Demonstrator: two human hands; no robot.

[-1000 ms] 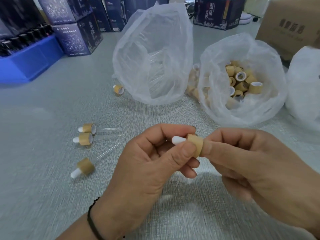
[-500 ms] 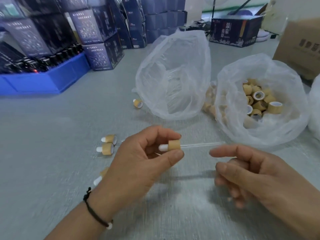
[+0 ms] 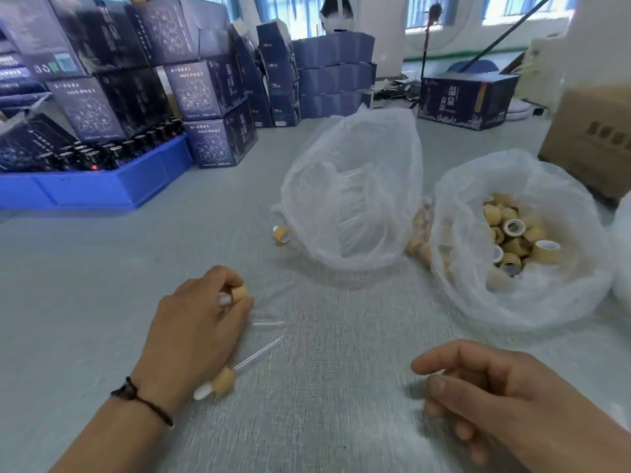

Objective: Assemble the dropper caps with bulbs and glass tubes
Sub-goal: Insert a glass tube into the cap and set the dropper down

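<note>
My left hand point(image 3: 198, 322) holds an assembled dropper point(image 3: 237, 294) low over the table: tan cap, white bulb, its clear glass tube faint to the right. Just below that hand lies a finished dropper point(image 3: 223, 381) with its glass tube pointing up-right. Another glass tube point(image 3: 268, 323) shows beside the hand, its cap hidden. My right hand point(image 3: 491, 397) hovers at the lower right, fingers loosely curled, holding nothing. A clear bag of tan caps point(image 3: 512, 240) sits at the right. A second clear bag point(image 3: 351, 192) holds glass tubes.
A single loose cap point(image 3: 282, 233) lies by the tube bag's left edge. A blue crate point(image 3: 102, 182) of dark bottles and stacked dark boxes point(image 3: 205, 97) stand at the back left. A cardboard box point(image 3: 594, 138) sits at the far right, with another white bag point(image 3: 623, 254) at the frame edge.
My left hand has carried the assembled dropper left and down to the finished ones on the table. My right hand let go of the tube and drew back, empty.
</note>
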